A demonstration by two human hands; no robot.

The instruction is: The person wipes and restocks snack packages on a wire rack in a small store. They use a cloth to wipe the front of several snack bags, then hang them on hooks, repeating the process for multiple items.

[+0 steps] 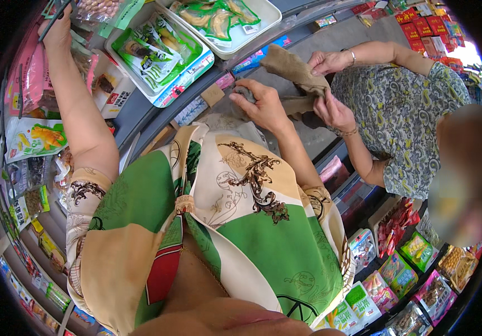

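Note:
My left hand (57, 35) reaches up at the far left, its fingers closed around a thin dark bar (54, 21) beside hanging snack packets. Below its wrist hangs a pink snack packet (29, 80). In front of my body, my right hand (262, 105) holds a bunched grey cloth (246, 94), mostly covered by the fingers. Just beyond it, another person's two hands hold a brown cloth (293, 69) stretched between them. The cloth's lower end hangs close to my right hand; whether they touch I cannot tell.
A white tray of green snack packets (202, 56) stands on the shelf ahead, with a second white tray (272, 17) behind it. The other person (404, 113) stands close on my right. Red boxes (421, 27) and low racks of bagged snacks (398, 273) lie beyond.

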